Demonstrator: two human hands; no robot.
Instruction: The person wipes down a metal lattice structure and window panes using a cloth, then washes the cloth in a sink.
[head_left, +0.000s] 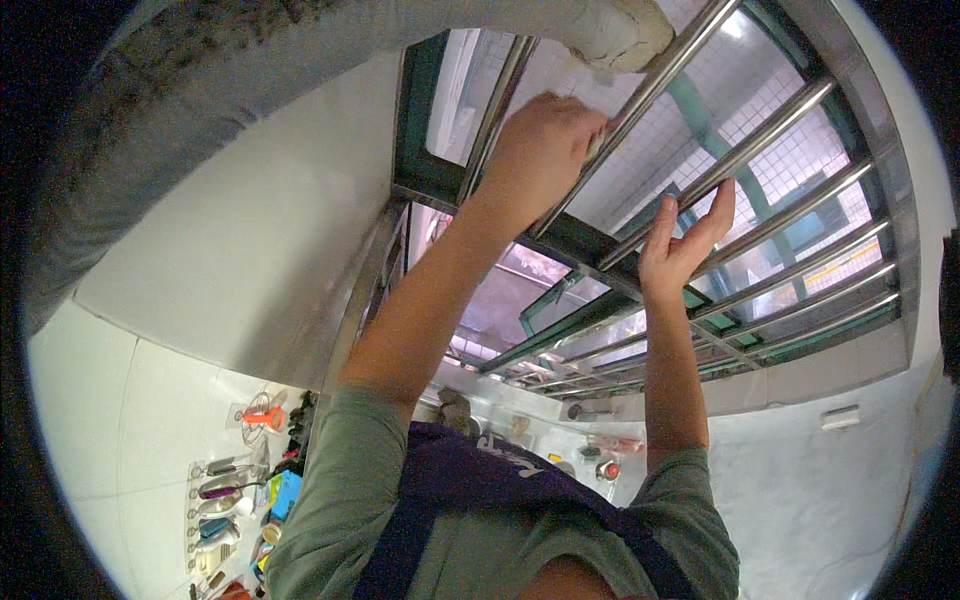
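My left hand (551, 146), blurred, is bent with its fingers curled beside a metal window bar (637, 97). A small pale item, too blurred to name, shows between its fingers. My right hand (679, 247) is raised farther right, thumb and fingers apart, its fingertips at another metal bar (757, 142). The bars run in front of a dark-framed window (427, 165) with green edges. A thick grey wrapped duct (360, 45) arches across the top left, and its cracked, pale end part lies near the bars, above my left hand.
Kitchen utensils (225, 491) hang from hooks on the tiled wall at lower left, near an orange utensil (266, 418) and a blue package (286, 493). A dark apron (480, 472) covers my chest. A small white fixture (840, 418) is on the right wall.
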